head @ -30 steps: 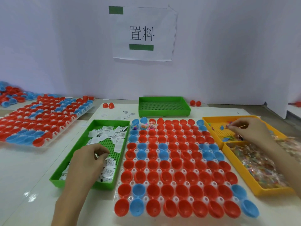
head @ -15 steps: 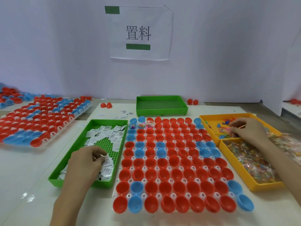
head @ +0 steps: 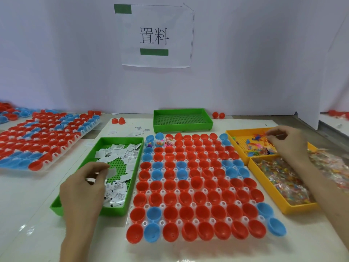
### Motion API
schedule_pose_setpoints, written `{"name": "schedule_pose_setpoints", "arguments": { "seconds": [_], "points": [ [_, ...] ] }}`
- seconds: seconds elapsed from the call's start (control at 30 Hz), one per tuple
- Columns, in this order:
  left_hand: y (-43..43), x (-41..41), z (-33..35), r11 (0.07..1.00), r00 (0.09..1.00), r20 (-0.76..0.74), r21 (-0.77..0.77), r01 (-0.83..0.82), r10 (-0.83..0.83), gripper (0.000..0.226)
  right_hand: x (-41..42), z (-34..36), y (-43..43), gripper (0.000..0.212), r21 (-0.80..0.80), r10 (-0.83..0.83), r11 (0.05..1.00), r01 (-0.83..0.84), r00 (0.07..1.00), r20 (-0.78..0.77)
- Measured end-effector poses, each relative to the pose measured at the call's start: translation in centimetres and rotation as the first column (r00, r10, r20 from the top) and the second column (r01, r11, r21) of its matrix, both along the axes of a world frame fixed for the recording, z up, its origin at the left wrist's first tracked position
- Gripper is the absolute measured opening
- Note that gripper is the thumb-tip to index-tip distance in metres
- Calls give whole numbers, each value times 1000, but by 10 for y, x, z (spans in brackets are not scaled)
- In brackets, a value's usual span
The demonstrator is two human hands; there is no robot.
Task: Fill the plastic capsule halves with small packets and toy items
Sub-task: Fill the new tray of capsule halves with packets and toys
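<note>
A white rack (head: 200, 188) of red and blue capsule halves lies in front of me; three halves in its far left corner (head: 160, 143) hold coloured items. My left hand (head: 85, 186) hovers over the green tray (head: 132, 186) of white paper packets and pinches one white packet (head: 111, 173) between thumb and fingers. My right hand (head: 287, 142) is over the yellow tray (head: 239, 148) of small coloured toys and pinches a thin toy piece (head: 279, 135).
A second yellow tray (head: 268, 186) of clear-wrapped coloured items sits at the right. An empty green tray (head: 182, 120) stands behind the rack. Another filled rack of capsule halves (head: 43, 137) lies far left. Loose red halves (head: 118, 121) sit near the wall.
My left hand has lifted a white packet out of the green tray. My right hand has stayed over the toy tray, still picking. The view has shifted slightly.
</note>
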State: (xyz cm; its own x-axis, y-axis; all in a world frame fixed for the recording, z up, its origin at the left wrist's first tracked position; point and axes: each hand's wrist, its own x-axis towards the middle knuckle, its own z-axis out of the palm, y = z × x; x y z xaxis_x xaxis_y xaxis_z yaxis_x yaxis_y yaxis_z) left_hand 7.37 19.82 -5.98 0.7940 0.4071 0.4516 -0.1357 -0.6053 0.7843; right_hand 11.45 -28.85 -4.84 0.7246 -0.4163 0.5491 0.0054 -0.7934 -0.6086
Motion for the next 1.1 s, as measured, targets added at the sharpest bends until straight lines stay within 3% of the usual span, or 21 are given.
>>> {"name": "schedule_pose_setpoints", "arguments": {
  "seconds": [0.1,0.2,0.4,0.53,0.67,0.8,0.9,1.1],
  "points": [
    [3,-3,1,978,993,120,-208,20,5,29,0,1,2,10,11,-7,1000,6,998,64],
    [0,-15,17,871,960,275,-482,91,52,33,0,8,1,12,34,-7,999,4,996,86],
    [-58,-38,46,694,946,307,-658,292,-107,24,-2,60,35,9,121,55,990,-66,994,90],
    [-96,-55,53,552,872,274,-687,473,-406,29,-49,96,95,15,238,252,926,-293,950,186],
    [-122,-69,59,551,844,282,-655,517,-456,23,-117,98,166,20,290,475,754,-590,794,379],
    [-132,-80,64,537,788,306,-597,596,-533,20,-133,82,204,11,285,613,626,-726,684,395],
    [-135,-83,64,550,775,303,-565,615,-555,19,-127,76,209,11,285,614,618,-733,676,408],
    [-136,-81,61,523,742,260,-568,635,-618,26,-120,63,207,11,287,523,708,-645,752,401]
  ]
}}
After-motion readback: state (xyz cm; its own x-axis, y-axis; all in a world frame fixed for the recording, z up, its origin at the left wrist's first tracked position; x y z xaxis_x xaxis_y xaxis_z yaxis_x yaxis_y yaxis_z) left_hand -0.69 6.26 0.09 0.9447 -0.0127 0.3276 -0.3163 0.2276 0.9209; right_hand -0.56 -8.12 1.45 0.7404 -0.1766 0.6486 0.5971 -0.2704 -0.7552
